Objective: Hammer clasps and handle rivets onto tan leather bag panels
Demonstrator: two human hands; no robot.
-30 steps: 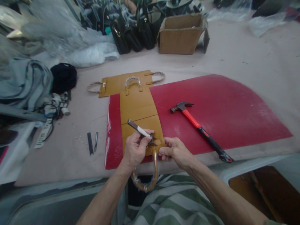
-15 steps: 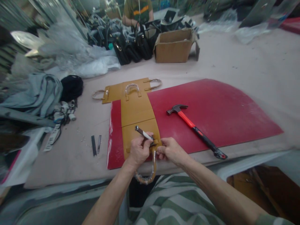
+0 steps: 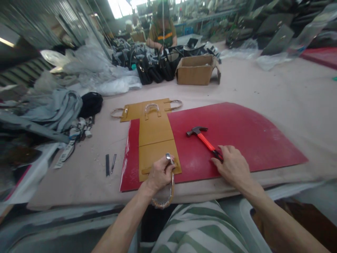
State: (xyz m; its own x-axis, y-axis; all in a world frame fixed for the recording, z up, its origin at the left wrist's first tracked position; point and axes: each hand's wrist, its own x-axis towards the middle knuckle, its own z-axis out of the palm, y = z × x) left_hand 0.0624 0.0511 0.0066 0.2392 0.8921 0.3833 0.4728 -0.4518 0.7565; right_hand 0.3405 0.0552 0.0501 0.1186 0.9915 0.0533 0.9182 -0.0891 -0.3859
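My left hand (image 3: 159, 172) is closed around an upright metal punch (image 3: 168, 157), whose shiny round top sticks out above the fingers. Its lower end is hidden at the right corner of a tan leather bag panel (image 3: 155, 135). Below that hand, a plastic-wrapped handle (image 3: 168, 200) of the panel hangs over the table edge. My right hand (image 3: 233, 167) grips a claw hammer (image 3: 206, 140) partway along its red and black handle; the palm covers the rest of the handle. The hammer's head rests on a dark red board (image 3: 244, 133), which also lies beneath the panel.
Left of the board lie a flat dark strip (image 3: 107, 165) and a thin metal tool (image 3: 113, 163). A cardboard box (image 3: 196, 73), black bags (image 3: 155, 72) and plastic wrapping (image 3: 105, 79) stand farther back. Across the table is a person (image 3: 162, 35).
My right hand has left the leather by the punch and moved right onto the hammer handle. The punch in my left hand now stands more upright. The view has tilted up.
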